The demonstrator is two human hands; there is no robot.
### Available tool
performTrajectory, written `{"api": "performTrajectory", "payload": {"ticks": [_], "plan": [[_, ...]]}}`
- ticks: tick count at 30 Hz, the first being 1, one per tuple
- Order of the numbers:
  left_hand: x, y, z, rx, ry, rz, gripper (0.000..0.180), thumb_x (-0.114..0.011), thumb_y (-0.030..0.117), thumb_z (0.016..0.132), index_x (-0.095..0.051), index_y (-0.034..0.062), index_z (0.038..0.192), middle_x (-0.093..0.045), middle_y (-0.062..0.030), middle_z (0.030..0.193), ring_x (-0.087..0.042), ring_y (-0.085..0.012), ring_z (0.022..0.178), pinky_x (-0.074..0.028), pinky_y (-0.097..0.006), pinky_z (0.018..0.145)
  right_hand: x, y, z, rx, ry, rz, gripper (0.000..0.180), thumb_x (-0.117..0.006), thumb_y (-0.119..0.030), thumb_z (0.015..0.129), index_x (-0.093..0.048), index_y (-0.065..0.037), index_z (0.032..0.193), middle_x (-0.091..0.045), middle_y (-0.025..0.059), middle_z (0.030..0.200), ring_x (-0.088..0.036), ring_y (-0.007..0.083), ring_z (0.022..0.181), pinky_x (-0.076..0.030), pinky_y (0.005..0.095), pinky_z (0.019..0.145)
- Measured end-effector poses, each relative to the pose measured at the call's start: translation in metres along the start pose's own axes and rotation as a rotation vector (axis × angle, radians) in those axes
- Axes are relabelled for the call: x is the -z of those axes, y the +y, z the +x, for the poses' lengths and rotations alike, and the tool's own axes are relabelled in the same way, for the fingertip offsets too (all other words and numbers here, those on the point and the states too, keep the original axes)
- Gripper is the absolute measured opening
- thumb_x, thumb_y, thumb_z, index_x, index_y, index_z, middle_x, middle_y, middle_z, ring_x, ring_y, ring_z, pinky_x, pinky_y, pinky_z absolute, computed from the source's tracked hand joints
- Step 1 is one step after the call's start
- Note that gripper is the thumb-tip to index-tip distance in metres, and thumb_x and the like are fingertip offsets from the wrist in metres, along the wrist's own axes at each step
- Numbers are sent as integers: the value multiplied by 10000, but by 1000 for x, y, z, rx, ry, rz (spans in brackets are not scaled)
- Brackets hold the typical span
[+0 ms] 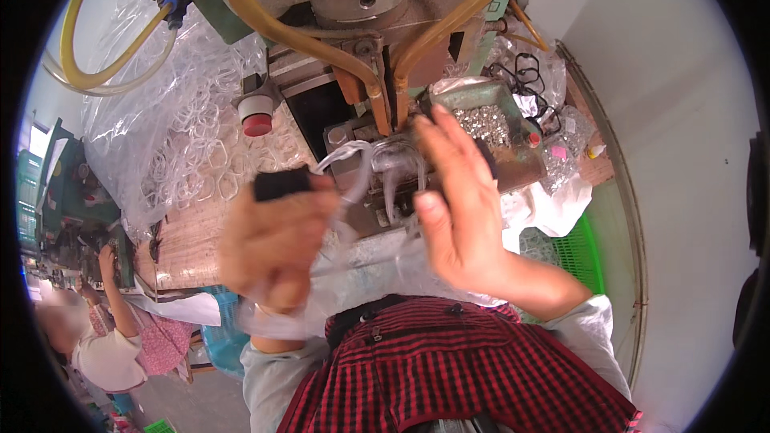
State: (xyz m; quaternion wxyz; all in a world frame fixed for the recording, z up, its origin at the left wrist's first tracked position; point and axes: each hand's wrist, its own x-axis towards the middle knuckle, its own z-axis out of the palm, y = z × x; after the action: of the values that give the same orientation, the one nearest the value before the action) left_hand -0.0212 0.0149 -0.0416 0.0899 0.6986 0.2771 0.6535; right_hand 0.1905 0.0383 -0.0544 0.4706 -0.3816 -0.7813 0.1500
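My left hand (277, 240) is curled and smeared by motion, with a black cover on a finger. A clear plastic eyeglass frame (358, 180) reaches from its fingertips toward the machine's front; the grip itself is blurred. To the right, my right hand (464, 212) has its fingers stretched upward and its thumb apart, beside the clear loops, with dark covers on some fingers. Whether it touches the clear plastic cannot be told. Just above both hands, two copper-coloured prongs (386, 108) of the bench machine (353, 0) point down, fed by yellowish hoses (281, 28).
Many clear frames (212, 156) lie on plastic sheeting at left. A red push button (257, 123) juts from the machine. At right stand a metal tray (481, 124) of small shiny parts and a green basket (584, 252). Another person (108, 345) works at far left.
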Motion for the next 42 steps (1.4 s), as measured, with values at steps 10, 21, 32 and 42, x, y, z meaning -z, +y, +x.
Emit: {"api": "performTrajectory", "payload": {"ticks": [10, 21, 32, 42], "plan": [[-32, -12, -12, -117, -542, 314, 279, -724, 83, 697, -766, 159, 962, -691, 27, 1104, -585, -196, 803, -514, -438, 1001, 20, 128, -46, -286, 39, -176, 194, -568, -19, 935, -675, -28, 1096, -702, 195, 975, -688, 355, 920, -530, 391, 818], [-27, -6, -7, -10, -615, 297, 382, -700, 18, 655, -748, 132, 1016, -695, 4, 1118, -557, -224, 766, -488, -449, 1044, 28, 127, -46, -406, 26, -413, 77, -721, -66, 793, -703, -38, 863, -674, 134, 907, -636, 345, 922, -503, 414, 843], [33, 14, -59, 26, -78, 684, 319, -668, -20, 804, -662, -20, 1123, -691, -205, 1139, -665, -373, 1064, -486, -483, 983, 12, 133, -54, -365, 139, -663, 95, -655, -135, 901, -644, -41, 911, -693, 157, 906, -657, 387, 817, -517, 463, 735], [139, -223, -73, 305, -501, 1362, 130, -713, 146, 771, -749, 128, 893, -596, -152, 1351, -503, -439, 1249, -417, -501, 1045, 5, 123, -20, -495, 164, -206, 134, -698, -94, 882, -742, -35, 994, -737, 147, 930, -718, 281, 816, -529, 330, 762]]}}
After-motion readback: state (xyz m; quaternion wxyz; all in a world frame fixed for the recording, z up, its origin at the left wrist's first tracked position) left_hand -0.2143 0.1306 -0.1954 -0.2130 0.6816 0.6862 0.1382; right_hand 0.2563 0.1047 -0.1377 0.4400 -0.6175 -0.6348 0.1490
